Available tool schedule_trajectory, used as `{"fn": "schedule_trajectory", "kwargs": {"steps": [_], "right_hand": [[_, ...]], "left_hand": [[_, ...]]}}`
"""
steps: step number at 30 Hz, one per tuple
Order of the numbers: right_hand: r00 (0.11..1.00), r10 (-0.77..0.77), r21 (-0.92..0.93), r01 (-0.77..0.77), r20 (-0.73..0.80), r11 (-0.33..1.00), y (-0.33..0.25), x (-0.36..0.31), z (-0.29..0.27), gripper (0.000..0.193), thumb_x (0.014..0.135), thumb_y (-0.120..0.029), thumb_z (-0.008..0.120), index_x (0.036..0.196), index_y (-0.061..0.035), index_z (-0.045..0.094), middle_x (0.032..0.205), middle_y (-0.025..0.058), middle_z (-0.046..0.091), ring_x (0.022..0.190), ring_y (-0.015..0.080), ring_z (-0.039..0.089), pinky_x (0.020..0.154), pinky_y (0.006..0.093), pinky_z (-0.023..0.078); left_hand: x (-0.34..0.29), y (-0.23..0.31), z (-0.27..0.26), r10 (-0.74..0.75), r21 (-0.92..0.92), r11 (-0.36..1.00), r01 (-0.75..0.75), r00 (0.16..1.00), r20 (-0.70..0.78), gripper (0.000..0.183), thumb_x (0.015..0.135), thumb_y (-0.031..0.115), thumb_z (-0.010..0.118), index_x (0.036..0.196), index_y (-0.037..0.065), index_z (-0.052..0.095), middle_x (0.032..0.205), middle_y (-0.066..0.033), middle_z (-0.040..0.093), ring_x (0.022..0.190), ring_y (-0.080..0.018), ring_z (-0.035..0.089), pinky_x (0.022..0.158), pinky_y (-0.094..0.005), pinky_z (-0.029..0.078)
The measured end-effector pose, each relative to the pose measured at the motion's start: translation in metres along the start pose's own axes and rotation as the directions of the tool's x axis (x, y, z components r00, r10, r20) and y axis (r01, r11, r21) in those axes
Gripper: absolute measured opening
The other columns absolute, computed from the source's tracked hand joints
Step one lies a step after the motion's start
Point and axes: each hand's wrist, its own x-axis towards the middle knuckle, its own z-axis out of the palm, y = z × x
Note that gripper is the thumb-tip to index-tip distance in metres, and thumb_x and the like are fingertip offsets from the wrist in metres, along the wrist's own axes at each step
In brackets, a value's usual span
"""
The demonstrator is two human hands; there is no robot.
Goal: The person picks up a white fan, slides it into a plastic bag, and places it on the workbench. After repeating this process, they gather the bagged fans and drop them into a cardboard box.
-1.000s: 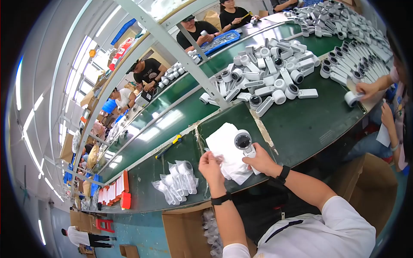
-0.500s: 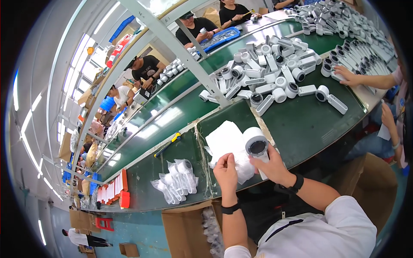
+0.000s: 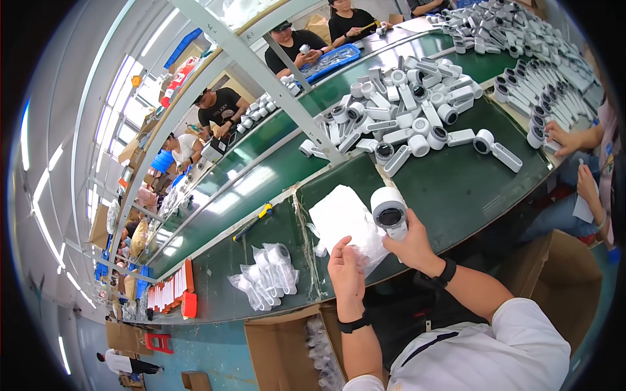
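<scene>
My right hand (image 3: 415, 246) is closed around the handle of a white handheld fan (image 3: 387, 203), whose round head with a dark face points up toward me. Fingers curled, my left hand (image 3: 346, 274) pinches the near edge of a thin clear plastic bag (image 3: 369, 253). The bag lies against a stack of white plastic bags (image 3: 339, 212) on the green table. Part of the fan's handle is hidden by my right hand. To the left, several bagged fans (image 3: 266, 277) lie side by side.
A big pile of loose fans (image 3: 417, 107) covers the far table. At right, a co-worker's hand (image 3: 565, 138) touches fans in a row. A yellow-handled cutter (image 3: 253, 221) lies behind the bagged fans. Open cartons (image 3: 280, 348) stand below the table edge; a metal post (image 3: 287, 98) rises beyond.
The fan in my right hand has tilted, so its dark face shows at a flatter angle. My left hand has turned and shifted slightly right. The co-worker's hand has moved nearer along the fan row.
</scene>
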Motion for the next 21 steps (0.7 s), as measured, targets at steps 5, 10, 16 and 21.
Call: {"fn": "schedule_trajectory", "kwargs": {"steps": [5, 10, 16, 21], "right_hand": [[1.000, 0.015, 0.017, -0.015, 0.002, 1.000, 0.001, 0.003, -0.010, 0.044, 0.069, -0.007, 0.071, 0.108, -0.0001, 0.053, 0.097, 0.0083, 0.062, 0.089, 0.0138, 0.058, 0.079, 0.0302, 0.048], [0.991, -0.025, -0.043, 0.031, 0.131, 0.999, -0.020, -0.013, -0.030, 0.046, 0.072, -0.009, 0.075, 0.112, -0.0006, 0.052, 0.097, 0.0080, 0.063, 0.088, 0.0131, 0.059, 0.077, 0.0298, 0.048], [0.784, 0.132, -0.206, -0.006, 0.606, 0.979, -0.038, -0.016, -0.082, 0.073, 0.078, -0.016, 0.076, 0.138, -0.0056, 0.036, 0.094, 0.0103, 0.065, 0.081, 0.0165, 0.062, 0.074, 0.0311, 0.049], [0.590, 0.322, -0.397, -0.003, 0.740, 0.918, -0.055, 0.003, -0.080, 0.082, 0.085, -0.025, 0.067, 0.152, -0.0137, 0.021, 0.084, 0.0105, 0.066, 0.067, 0.0150, 0.062, 0.062, 0.0287, 0.051]], "left_hand": [[0.000, -0.004, -0.002, 0.142, 0.451, 0.885, -0.111, 0.989, -0.035, 0.022, 0.092, 0.016, 0.067, 0.102, -0.003, 0.063, 0.076, 0.0026, 0.059, 0.068, -0.0053, 0.052, 0.061, -0.0191, 0.042], [0.003, -0.016, 0.010, 0.264, 0.372, 0.904, -0.211, 0.959, -0.098, 0.021, 0.091, 0.019, 0.067, 0.098, -0.002, 0.065, 0.077, 0.0020, 0.060, 0.064, -0.0036, 0.050, 0.057, -0.0175, 0.039], [0.004, -0.014, 0.016, 0.338, 0.467, 0.841, -0.272, 0.939, -0.062, 0.020, 0.093, 0.018, 0.066, 0.098, -0.002, 0.066, 0.078, 0.0024, 0.061, 0.063, -0.0027, 0.047, 0.057, -0.0177, 0.036], [-0.003, -0.001, 0.017, 0.294, 0.529, 0.791, -0.307, 0.949, 0.112, 0.015, 0.093, 0.011, 0.065, 0.097, -0.003, 0.067, 0.087, -0.0004, 0.062, 0.074, -0.0057, 0.051, 0.067, -0.0199, 0.041]]}}
